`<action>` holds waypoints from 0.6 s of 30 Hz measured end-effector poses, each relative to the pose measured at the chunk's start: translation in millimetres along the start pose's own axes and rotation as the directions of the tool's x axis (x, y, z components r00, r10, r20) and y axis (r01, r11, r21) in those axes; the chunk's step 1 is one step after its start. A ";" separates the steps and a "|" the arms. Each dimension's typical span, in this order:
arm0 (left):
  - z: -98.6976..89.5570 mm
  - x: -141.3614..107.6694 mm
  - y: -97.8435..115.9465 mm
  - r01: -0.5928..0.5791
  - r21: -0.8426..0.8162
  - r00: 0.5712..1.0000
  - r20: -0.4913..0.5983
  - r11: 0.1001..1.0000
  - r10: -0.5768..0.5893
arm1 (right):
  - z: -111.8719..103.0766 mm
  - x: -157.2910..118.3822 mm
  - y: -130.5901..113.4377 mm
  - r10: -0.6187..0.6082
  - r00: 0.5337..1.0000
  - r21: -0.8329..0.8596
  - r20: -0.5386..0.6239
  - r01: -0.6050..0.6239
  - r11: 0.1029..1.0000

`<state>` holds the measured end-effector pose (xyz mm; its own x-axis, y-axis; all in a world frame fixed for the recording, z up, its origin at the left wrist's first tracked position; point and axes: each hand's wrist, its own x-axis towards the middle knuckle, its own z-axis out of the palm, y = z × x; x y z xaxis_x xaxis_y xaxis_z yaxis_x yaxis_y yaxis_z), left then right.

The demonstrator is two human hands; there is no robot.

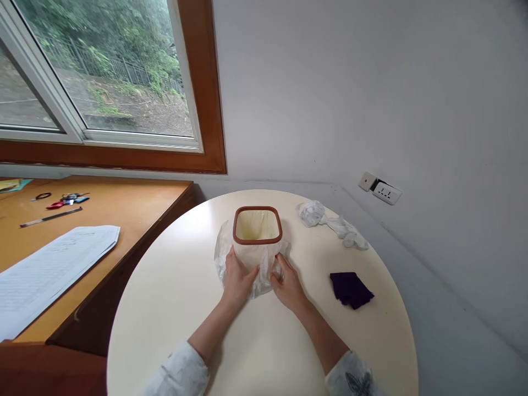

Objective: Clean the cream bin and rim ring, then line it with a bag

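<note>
- Centrally, left hand (238, 278): thumb and fingers spread, laid on the clear plastic (221, 245) at the near-left side of the bin (258, 241).
- Right hand (290, 286): fingers half curled at the near-right side; whether it pinches the film cannot be told.
- Bin: upright, between and just beyond both hands, neither clearly nearer; opening upward, appearing wider side to side.
- Clear plastic: around the bin, below its rim.
- Counter (165, 297): carries the bin; dark cloth (350, 290) right of the right hand.
</note>
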<state>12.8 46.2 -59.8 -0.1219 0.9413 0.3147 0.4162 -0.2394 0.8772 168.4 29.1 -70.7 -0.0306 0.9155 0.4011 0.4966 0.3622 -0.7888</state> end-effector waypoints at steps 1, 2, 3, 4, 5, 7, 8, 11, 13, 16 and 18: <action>0.7 2.0 -0.5 -0.002 0.018 1.000 -0.007 1.000 0.002 | 1.2 1.6 2.1 -0.005 1.000 -0.012 -0.002 0.005 1.000; 1.6 4.1 -1.4 -0.006 0.030 1.000 -0.009 1.000 0.007 | 2.3 3.4 4.2 -0.013 1.000 -0.023 -0.007 0.013 1.000; 2.6 6.3 -2.7 -0.012 0.040 1.000 -0.012 0.999 0.013 | 3.5 5.5 6.2 -0.023 1.000 -0.033 -0.013 0.022 0.999; 3.7 8.5 -4.2 -0.019 0.053 1.000 -0.015 0.998 0.020 | 4.5 7.7 7.9 -0.030 0.999 -0.042 -0.018 0.030 0.999; 4.9 10.8 -5.9 -0.027 0.064 0.999 -0.018 0.998 0.028 | 5.5 10.0 9.4 -0.034 0.999 -0.050 -0.024 0.032 0.998; 7.1 15.3 -9.5 -0.046 0.077 0.998 -0.028 0.996 0.048 | 6.9 14.5 11.2 -0.032 0.999 -0.059 -0.035 0.030 0.998; 8.2 17.7 -11.1 -0.059 0.078 0.997 -0.034 0.995 0.062 | 7.4 16.6 11.7 -0.031 0.999 -0.057 -0.036 0.029 0.998; 11.0 24.5 -14.7 -0.090 0.076 0.994 -0.048 0.993 0.093 | 8.6 22.6 12.0 -0.032 0.999 -0.040 -0.028 0.031 0.999; 12.5 28.6 -15.6 -0.085 0.065 0.995 -0.052 0.994 0.089 | 9.5 26.4 12.8 -0.028 0.999 -0.032 -0.029 0.027 0.999; 14.6 34.0 -15.4 -0.070 0.039 0.996 -0.054 0.997 0.072 | 11.3 32.1 15.9 -0.021 0.999 -0.036 -0.038 0.020 0.999; 15.8 37.4 -15.3 -0.064 0.029 0.996 -0.055 0.998 0.065 | 12.7 36.4 18.9 -0.021 0.999 -0.040 -0.035 0.020 0.999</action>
<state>16.1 88.9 -67.2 -0.1435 0.9093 0.3906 0.4489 -0.2919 0.8446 165.6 71.4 -77.0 -0.0107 0.9010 0.4337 0.5299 0.3729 -0.7617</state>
